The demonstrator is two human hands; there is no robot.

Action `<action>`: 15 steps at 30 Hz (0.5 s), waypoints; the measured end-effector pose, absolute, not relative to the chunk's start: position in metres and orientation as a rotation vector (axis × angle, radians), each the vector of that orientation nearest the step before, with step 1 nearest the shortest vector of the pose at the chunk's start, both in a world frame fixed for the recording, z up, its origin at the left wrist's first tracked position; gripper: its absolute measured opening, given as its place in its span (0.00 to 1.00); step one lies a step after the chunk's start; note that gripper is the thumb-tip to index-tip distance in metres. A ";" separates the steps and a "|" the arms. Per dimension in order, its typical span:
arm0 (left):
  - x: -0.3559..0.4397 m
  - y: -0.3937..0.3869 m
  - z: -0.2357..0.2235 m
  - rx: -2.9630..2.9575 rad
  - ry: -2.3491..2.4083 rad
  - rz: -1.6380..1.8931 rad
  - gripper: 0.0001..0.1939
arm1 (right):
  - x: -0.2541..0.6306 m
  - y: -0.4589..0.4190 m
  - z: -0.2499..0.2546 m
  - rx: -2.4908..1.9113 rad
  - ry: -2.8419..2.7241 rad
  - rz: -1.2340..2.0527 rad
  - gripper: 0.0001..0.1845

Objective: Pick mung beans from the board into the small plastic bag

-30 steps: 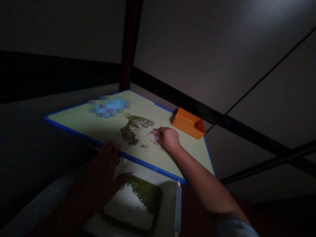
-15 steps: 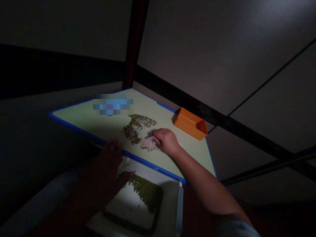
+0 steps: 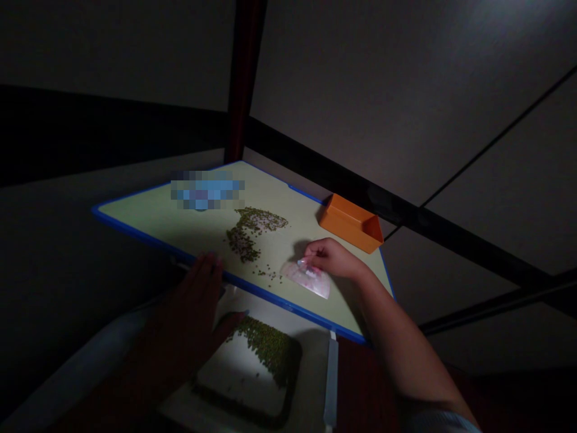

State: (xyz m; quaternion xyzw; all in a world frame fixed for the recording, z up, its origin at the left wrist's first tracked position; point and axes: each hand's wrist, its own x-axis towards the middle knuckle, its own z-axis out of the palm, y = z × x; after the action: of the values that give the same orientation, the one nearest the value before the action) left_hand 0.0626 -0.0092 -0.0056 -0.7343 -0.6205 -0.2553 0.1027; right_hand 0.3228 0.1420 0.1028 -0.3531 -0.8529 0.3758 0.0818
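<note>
My right hand (image 3: 332, 257) pinches a see-through, half-round plastic scraper (image 3: 311, 281) by its upper part, with the curved side towards the table's front edge. Left of it, small green beans (image 3: 243, 243) lie scattered on the pale table top (image 3: 148, 213), a few strays close to the scraper. My left hand (image 3: 193, 313) is in shadow, its fingers spread at the blue table edge and its thumb stretched out over a white container (image 3: 311, 340). Inside that container, more green beans (image 3: 265, 349) are heaped along the far and right sides.
At the table's back right stands an orange open box (image 3: 351, 224). A blurred blue item (image 3: 207, 191) lies at the back left. Dark-banded walls (image 3: 396, 120) meet behind the table at a dark red post (image 3: 246, 78).
My right hand first moved the scraper left and nearer the front edge, over the stray beans, then drew it back right, leaving beans in view there. My left hand stays in place.
</note>
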 end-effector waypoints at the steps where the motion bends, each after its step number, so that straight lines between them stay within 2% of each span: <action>1: 0.063 -0.009 -0.005 -2.167 -1.828 -0.751 0.47 | 0.326 0.144 0.105 -1.059 -2.550 1.234 0.14; 3: 0.062 -0.009 -0.006 -2.166 -1.822 -0.735 0.47 | 0.331 0.146 0.107 -1.065 -2.584 1.332 0.11; 6: 0.062 -0.009 -0.007 -2.160 -1.826 -0.706 0.46 | 0.331 0.147 0.107 -1.064 -2.642 1.259 0.09; 15: 0.060 -0.009 -0.012 -2.121 -1.810 -0.680 0.47 | 0.329 0.146 0.109 -1.234 -2.663 1.097 0.13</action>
State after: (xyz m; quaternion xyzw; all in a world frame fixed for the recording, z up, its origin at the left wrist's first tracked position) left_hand 0.0599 -0.0086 -0.0121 -0.7322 -0.6249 -0.2346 0.1354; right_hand 0.3295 0.1460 0.1088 -0.3940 -0.8498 0.3502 0.0042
